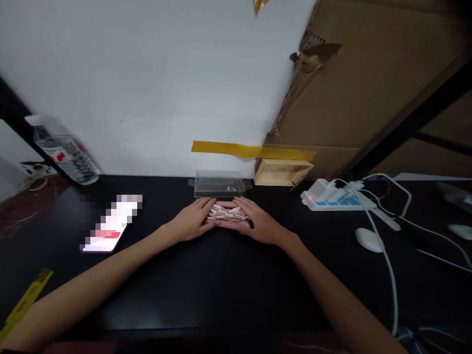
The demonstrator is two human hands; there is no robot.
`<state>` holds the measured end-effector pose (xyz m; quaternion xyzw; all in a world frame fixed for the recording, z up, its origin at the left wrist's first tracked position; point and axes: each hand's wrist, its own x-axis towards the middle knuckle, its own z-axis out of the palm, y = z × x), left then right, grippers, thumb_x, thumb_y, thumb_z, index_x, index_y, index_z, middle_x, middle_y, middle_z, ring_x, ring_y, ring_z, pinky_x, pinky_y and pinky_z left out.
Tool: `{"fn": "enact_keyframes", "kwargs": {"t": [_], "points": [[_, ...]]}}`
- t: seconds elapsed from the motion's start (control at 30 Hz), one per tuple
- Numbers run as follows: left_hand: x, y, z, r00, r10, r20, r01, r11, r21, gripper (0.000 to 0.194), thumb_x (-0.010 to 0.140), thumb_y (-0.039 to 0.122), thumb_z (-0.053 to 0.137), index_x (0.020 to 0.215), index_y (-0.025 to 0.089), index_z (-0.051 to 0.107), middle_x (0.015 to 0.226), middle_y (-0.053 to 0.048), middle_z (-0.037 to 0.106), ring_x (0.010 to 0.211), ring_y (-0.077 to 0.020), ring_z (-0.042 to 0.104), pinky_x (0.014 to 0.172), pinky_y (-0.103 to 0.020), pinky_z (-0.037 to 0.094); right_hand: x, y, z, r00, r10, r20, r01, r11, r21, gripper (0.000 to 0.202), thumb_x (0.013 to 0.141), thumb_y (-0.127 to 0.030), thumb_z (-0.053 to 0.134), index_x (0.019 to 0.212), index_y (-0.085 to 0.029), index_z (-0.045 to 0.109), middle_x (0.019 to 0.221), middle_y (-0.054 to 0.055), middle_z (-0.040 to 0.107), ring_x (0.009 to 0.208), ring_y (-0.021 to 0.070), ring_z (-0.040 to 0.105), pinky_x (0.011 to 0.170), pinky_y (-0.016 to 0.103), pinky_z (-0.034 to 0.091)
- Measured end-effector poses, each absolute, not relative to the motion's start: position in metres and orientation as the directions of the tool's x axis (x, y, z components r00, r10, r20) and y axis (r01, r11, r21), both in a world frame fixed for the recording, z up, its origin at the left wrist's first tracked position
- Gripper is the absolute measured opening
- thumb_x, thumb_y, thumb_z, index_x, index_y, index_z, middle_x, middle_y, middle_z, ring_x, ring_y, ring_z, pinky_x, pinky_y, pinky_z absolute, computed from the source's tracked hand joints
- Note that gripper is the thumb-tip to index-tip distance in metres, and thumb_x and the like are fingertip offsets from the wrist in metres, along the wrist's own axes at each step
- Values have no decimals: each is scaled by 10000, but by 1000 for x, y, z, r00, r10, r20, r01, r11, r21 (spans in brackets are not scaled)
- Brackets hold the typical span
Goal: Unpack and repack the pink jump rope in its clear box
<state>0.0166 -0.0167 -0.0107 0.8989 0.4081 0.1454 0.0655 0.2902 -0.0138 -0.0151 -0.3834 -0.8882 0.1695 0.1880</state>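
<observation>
A shallow pink tray (pixel 228 225) lies on the black table in front of me, holding several small white and pinkish-orange stick-like pieces (pixel 225 214). My left hand (pixel 193 219) grips its left end, fingers over the far edge and thumb along the near edge. At the opposite end, my right hand (pixel 264 224) is closed around the tray in the same way. The palms cover both ends of it. Just behind the tray stands a clear plastic box (pixel 218 185).
A lit phone (pixel 115 223) and a water bottle (pixel 64 153) are on the left. Behind right stands an open shallow box (pixel 282 173). A white power strip (pixel 337 200), loose cables (pixel 391 275) and a rounded white object (pixel 368 239) occupy the right side.
</observation>
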Motion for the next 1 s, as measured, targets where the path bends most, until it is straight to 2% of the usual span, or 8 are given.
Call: {"fn": "enact_keyframes", "kwargs": {"t": [0.17,0.33,0.47,0.6,0.8,1.0], "points": [[15,-14,-17,640,720,268,674,-694,254,614,980,536,446,1435,127,386,1441,-181,478,1340,-291,456,1109,-419,394,305,-14,-8,-644,749,156,639,639,-428,952,833,-669,617,1568,-176,266,1593,174,331,1470,346,305,1179,574,300],[16,-15,-20,647,709,282,684,-702,196,591,972,529,485,1393,121,416,1417,-179,501,1323,-297,473,1103,-422,401,316,-12,-12,-627,770,120,663,607,-438,1061,770,-690,677,1591,-232,184,1631,132,252,1481,343,280,1187,555,300],[19,-17,-18,622,728,287,728,-673,128,536,957,513,517,1332,132,470,1351,-168,564,1248,-313,538,1056,-445,438,318,-11,-14,-604,790,104,678,578,-454,1012,832,-682,612,1598,-217,141,1631,138,239,1483,347,271,1197,563,276],[16,-15,-17,609,737,292,736,-663,137,520,960,532,487,1295,134,499,1310,-177,591,1195,-316,576,1024,-448,459,311,-12,-14,-606,788,107,689,588,-424,960,878,-682,545,1600,-210,122,1633,138,226,1494,338,240,1202,568,262],[3,-5,-17,700,677,228,651,-736,186,706,967,603,427,1463,106,348,1472,-207,464,1356,-320,453,1113,-443,371,305,-14,-15,-622,771,139,677,618,-399,930,905,-685,491,1601,-204,106,1643,135,185,1507,333,194,1206,568,250],[1,-4,-18,718,664,211,628,-748,217,721,978,605,400,1487,99,327,1500,-212,430,1396,-329,401,1131,-471,342,306,-16,-12,-584,810,55,732,555,-395,958,914,-703,447,1598,-132,95,1643,174,147,1510,346,163,1220,556,200]]}}
